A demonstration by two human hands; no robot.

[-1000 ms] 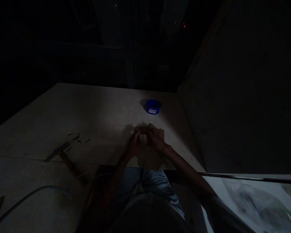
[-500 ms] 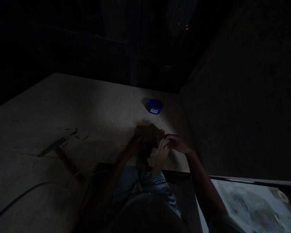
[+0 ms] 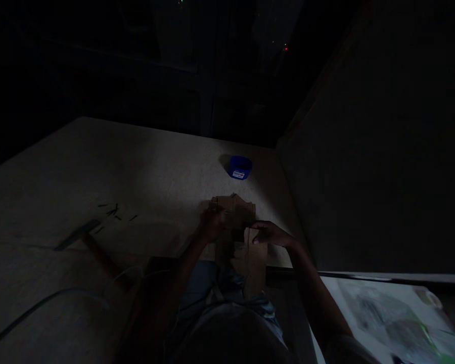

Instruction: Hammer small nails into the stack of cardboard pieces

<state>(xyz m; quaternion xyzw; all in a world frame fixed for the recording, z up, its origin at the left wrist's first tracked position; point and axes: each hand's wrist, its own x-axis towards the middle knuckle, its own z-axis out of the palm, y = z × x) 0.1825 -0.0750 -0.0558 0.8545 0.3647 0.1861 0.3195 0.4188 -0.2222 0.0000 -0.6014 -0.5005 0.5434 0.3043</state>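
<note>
In dim light, a torn piece of cardboard [image 3: 256, 263] hangs over the table's near edge, pinched by my right hand [image 3: 271, 234] at its upper end. Behind it, more brown cardboard [image 3: 235, 205] with ragged edges rests on the table. My left hand [image 3: 214, 225] is at the left side of that cardboard, its fingers curled around the edge. Shadow hides part of the left fingertips. Beyond the cardboard stands a blue plastic tub [image 3: 240, 168] with a white label; its inside is too dark to make out.
A hammer [image 3: 78, 235] lies on the table [image 3: 155, 167] at left, beside several dark nails [image 3: 112, 210]. A cable [image 3: 45, 299] curves across the lower left. A dark upright panel [image 3: 371, 177] borders the right side, with a clear plastic bag [image 3: 394, 313] on a white surface below.
The cardboard in my right hand has swung to hang straighter and now shows its face more broadly. My left hand has risen slightly along the other cardboard. The view has shifted a little.
</note>
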